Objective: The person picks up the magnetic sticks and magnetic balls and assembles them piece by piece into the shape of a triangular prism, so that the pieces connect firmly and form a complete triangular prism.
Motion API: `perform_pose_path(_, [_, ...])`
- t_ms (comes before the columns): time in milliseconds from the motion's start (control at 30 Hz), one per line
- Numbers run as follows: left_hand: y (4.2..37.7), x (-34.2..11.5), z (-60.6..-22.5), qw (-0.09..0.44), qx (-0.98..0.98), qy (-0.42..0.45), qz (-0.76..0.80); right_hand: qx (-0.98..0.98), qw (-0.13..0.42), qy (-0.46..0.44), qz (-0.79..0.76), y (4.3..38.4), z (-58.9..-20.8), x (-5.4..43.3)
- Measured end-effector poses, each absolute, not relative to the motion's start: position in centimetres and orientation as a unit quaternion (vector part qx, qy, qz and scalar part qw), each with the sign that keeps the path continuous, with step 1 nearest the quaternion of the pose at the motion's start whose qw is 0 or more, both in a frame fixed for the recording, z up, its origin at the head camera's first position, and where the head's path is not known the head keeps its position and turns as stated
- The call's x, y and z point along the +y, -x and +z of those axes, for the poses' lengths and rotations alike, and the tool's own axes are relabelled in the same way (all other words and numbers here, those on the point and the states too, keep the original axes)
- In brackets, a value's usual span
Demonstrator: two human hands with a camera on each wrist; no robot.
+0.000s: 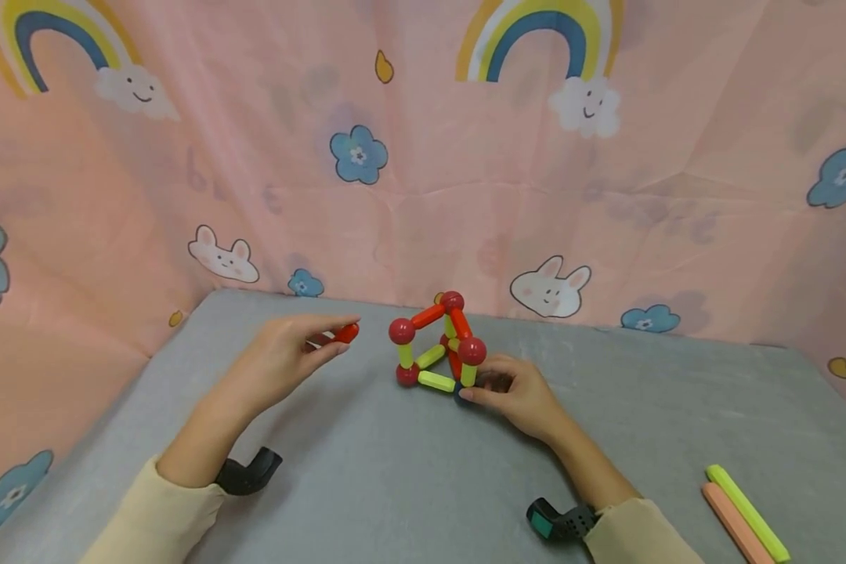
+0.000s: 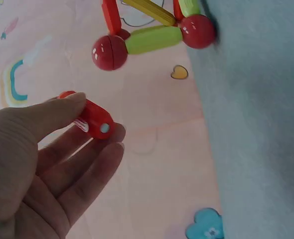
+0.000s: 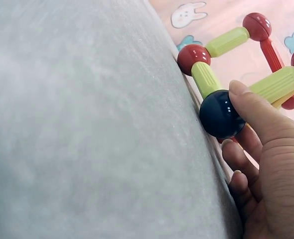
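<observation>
A frame of magnetic rods and balls stands on the grey table, with red balls (image 1: 402, 330) at its corners. Yellow-green rods (image 1: 436, 381) form part of the base and uprights, while red rods (image 1: 428, 316) join balls along the top. At the near right corner, my right hand (image 1: 522, 395) pinches a dark blue ball (image 3: 221, 114), thumb on one side and fingers on the other. To the left, my left hand (image 1: 282, 352) holds a short red rod (image 2: 94, 119) between thumb and fingers, above the table and apart from the frame. A pale round tip shows on that rod's end.
Two longer sticks, one yellow-green (image 1: 747, 513) and one salmon (image 1: 736, 522), lie side by side at the table's right front. A pink printed cloth (image 1: 423, 219) hangs behind the grey table (image 1: 366, 486). Black wrist devices (image 1: 249, 472) sit at both cuffs.
</observation>
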State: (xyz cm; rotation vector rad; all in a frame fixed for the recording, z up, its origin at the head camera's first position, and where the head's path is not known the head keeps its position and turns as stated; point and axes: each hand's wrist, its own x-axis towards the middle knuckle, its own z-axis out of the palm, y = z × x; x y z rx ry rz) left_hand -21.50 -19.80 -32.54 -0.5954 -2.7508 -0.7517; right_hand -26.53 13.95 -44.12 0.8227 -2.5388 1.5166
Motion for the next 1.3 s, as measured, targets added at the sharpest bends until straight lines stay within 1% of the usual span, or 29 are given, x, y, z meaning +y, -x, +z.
perform_pose_path(200, [22.1,-17.5,-31.3,0.145,-0.924,0.256,-0.245,-0.83,0.035,-0.26,0.492,26.6,-44.0,13.9])
perform_pose_path(400, [22.4,-14.7,-30.3,0.162,-0.908,0.302,-0.243,-0.83,0.027,-0.254,0.496,26.4,-44.2,13.8])
perform_pose_path(567, [23.0,-12.7,-29.8,0.146,-0.887,0.339,-0.277,-0.826,0.02,-0.257,0.501,26.2,-44.2,13.8])
perform_pose_path(700, [23.4,-11.9,-29.5,0.141,-0.861,0.362,-0.328,-0.827,0.027,-0.259,0.498,26.3,-44.2,13.8])
perform_pose_path(867, [23.7,-11.9,-29.7,0.139,-0.858,0.369,-0.329,-0.828,0.03,-0.258,0.498,26.4,-44.1,14.1])
perform_pose_path(1100, [24.5,-11.9,-31.3,0.132,-0.866,0.365,-0.317,-0.828,0.029,-0.261,0.495,26.3,-44.2,14.2])
perform_pose_path(1300, [24.8,-11.8,-32.0,0.124,-0.864,0.371,-0.316,-0.824,0.034,-0.268,0.497,26.3,-44.1,14.1])
